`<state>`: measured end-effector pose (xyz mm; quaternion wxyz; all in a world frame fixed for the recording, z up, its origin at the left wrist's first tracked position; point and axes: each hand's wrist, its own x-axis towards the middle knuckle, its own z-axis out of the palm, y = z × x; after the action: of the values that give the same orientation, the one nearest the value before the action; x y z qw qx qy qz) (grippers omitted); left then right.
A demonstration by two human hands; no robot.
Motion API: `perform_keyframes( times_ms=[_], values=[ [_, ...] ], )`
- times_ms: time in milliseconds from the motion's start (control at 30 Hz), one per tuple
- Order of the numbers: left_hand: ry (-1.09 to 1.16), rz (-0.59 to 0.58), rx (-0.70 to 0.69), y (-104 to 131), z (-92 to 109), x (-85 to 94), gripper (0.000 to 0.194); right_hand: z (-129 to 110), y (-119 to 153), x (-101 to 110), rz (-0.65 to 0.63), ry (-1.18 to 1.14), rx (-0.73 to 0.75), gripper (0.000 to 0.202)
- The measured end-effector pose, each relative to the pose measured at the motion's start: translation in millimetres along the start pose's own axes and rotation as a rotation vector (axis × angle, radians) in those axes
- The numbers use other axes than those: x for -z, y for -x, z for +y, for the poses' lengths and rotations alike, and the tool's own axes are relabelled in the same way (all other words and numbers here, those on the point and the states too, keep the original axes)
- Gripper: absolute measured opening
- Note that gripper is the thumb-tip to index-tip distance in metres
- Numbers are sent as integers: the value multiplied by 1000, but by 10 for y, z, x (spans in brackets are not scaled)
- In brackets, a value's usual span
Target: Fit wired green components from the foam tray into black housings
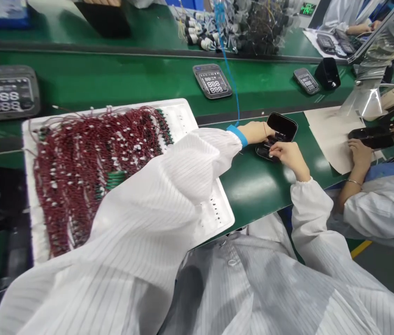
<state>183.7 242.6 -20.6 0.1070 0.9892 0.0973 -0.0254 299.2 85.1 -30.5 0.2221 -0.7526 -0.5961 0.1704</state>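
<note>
A small black plastic housing (284,124) sits open on the green bench, with its lid half raised at the back. My left hand (255,132), wearing a blue wrist strap (238,135), reaches in from the left, fingers closed at the housing's inside. A thin reddish wire (265,129) shows beside those fingers. From the near right, my right hand (290,157) pinches at the housing's lower part. What either hand's fingertips hold is too small to make out. Left of them, a white foam tray (223,209) carries many dark red wires (102,158) with small green boards, partly behind my left sleeve.
Display units (213,81) with lit digits stand along the green conveyor. A blue coiled cord (230,70) hangs down to the wrist strap. At right, a co-worker's hands (361,156) hold a black case (371,137) over brown paper (326,139). Loose parts (200,32) lie on the far shelf.
</note>
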Motion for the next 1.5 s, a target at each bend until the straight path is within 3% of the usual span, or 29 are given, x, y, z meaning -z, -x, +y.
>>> perform_keyframes(
  times_ms=[300,600,867,1200,1367,1500],
  values=[
    [164,59,10,-34,17,-44,32,28,-8,-140,147,333,6,12],
    [206,45,105,100,110,63,30,28,-29,-201,217,354,11,17],
    [189,18,176,249,231,163,45,27,54,-93,170,222,-6,9],
    [133,-7,199,198,229,135,48,-161,-80,-89,-26,533,-107,7],
    [165,16,191,209,251,137,46,-225,-147,-89,-22,637,-236,21],
    [195,21,204,225,248,123,42,-238,-270,-100,-28,605,-291,19]
  ],
)
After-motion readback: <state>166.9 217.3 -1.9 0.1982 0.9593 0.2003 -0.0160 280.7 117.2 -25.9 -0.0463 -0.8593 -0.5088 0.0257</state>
